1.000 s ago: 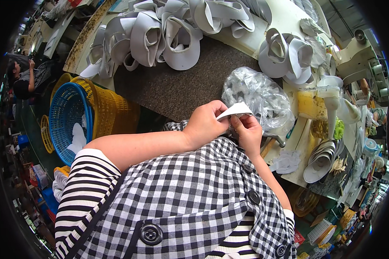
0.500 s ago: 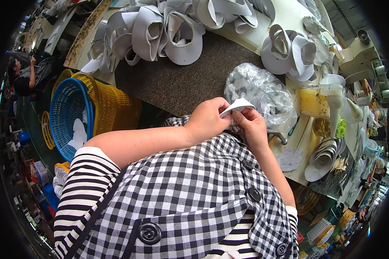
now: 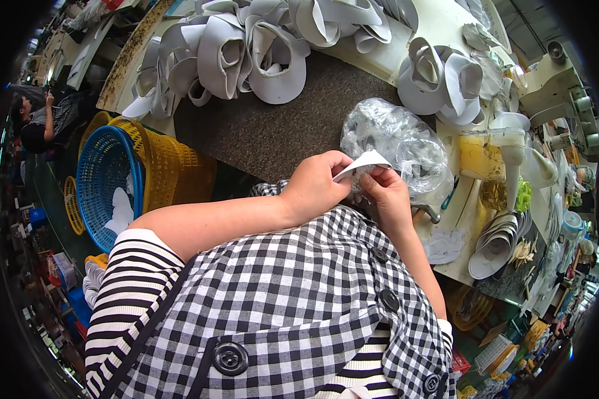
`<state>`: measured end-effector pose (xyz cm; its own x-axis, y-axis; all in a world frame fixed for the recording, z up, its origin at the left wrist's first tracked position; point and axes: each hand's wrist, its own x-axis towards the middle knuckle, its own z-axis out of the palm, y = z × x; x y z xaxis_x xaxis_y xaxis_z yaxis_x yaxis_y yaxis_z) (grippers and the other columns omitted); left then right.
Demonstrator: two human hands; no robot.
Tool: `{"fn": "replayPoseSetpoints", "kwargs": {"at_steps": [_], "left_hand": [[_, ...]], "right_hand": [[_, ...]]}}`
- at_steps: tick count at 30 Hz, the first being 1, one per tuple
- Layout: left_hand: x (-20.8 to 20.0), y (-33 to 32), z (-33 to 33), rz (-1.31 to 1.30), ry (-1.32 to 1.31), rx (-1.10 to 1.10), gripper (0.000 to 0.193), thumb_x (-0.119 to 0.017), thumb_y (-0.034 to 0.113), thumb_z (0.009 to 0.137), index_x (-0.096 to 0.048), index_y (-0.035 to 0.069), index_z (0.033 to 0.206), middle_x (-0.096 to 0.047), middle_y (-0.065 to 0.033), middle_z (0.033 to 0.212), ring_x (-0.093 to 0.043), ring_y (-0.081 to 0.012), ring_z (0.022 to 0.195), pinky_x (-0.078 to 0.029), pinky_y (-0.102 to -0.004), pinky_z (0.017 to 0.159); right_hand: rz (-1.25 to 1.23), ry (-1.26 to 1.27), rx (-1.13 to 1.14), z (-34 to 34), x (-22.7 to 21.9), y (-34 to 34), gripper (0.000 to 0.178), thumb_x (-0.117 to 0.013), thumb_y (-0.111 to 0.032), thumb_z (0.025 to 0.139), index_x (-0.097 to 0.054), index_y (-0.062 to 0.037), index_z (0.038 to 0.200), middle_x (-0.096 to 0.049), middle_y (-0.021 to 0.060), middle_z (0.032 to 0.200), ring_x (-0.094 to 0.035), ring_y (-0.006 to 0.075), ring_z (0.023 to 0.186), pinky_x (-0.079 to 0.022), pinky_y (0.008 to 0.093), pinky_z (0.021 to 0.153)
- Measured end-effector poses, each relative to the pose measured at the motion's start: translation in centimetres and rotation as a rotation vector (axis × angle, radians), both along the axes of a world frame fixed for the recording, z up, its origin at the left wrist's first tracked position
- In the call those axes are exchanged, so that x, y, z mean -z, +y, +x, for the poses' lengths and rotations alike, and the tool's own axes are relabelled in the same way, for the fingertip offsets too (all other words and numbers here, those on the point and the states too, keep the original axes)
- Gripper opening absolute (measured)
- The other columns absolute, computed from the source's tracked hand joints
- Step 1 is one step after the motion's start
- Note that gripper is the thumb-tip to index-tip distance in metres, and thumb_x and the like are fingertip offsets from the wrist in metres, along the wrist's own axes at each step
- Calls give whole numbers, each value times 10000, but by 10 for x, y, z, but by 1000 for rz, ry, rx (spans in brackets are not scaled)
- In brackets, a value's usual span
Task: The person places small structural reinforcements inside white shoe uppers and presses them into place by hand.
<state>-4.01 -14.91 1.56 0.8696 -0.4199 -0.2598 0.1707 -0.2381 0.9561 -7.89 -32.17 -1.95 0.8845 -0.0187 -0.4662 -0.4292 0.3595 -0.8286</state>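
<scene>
My left hand [image 3: 315,181] and my right hand [image 3: 387,198] are close together in front of my chest. Both pinch a small white sheet piece [image 3: 366,161], bent into a peak between them. The left fingers close on its left edge, and the right thumb and fingertips press its lower right edge. Part of the piece is hidden behind the fingers. Just beyond the hands sits a clear plastic bag [image 3: 406,143] with pale contents I cannot make out.
White curved pieces with oval openings [image 3: 276,63] crowd the far side of the dark worktop [image 3: 279,126]. At left, a blue basket [image 3: 106,169] rests against yellow baskets [image 3: 170,163]. To the right are a yellow container [image 3: 480,158] and nested white pieces [image 3: 491,249]. Another person [image 3: 36,123] is far left.
Both hands keep their hold on the white piece, with only slight finger movement. The whole view has shifted a little.
</scene>
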Motion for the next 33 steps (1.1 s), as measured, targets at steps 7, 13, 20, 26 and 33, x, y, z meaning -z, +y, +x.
{"fn": "replayPoseSetpoints", "kwargs": {"at_steps": [7, 13, 20, 26, 33], "left_hand": [[6, -1, -1, 6, -56, 8, 180, -594, 29, 782, -626, -13, 954, -661, -126, 769, -636, -196, 681, -485, -300, 642], [1, -1, 3, 178, -361, 82, 240, -582, 5, 749, -609, -18, 986, -620, -163, 871, -609, -299, 787, -492, -352, 720], [-25, -6, 10, 221, -901, 115, 610, -551, -58, 711, -517, 81, 1304, -484, -133, 1204, -530, -319, 1045, -472, -386, 862], [-32, 2, 15, 424, -1268, 160, 466, -524, 95, 810, -573, 155, 1269, -487, -76, 1200, -471, -254, 1172, -318, -484, 1056], [-42, 29, 12, 60, -823, 88, 488, -624, 29, 726, -519, 26, 1203, -495, -142, 1228, -445, -286, 1210, -338, -430, 1050]], "right_hand": [[14, 20, 11, 1, 8, -1, 179, -697, -71, 824, -609, -14, 968, -648, 37, 892, -583, 99, 744, -464, 239, 658], [-46, 59, -108, 8, 3, 0, 189, -676, -40, 826, -607, -3, 998, -643, 49, 901, -591, 112, 773, -471, 248, 687], [264, -233, 188, 17, -40, 4, 336, -555, -21, 849, -519, 9, 1182, -596, 108, 1131, -594, 204, 1034, -476, 338, 895], [700, -215, 139, 4, -67, -4, 432, -548, -168, 909, -430, 21, 1279, -527, 131, 1239, -501, 230, 1176, -385, 379, 1007], [352, -230, 242, 14, -58, -4, 479, -643, -221, 866, -468, -1, 1254, -569, 89, 1181, -554, 187, 1089, -424, 350, 968]]}}
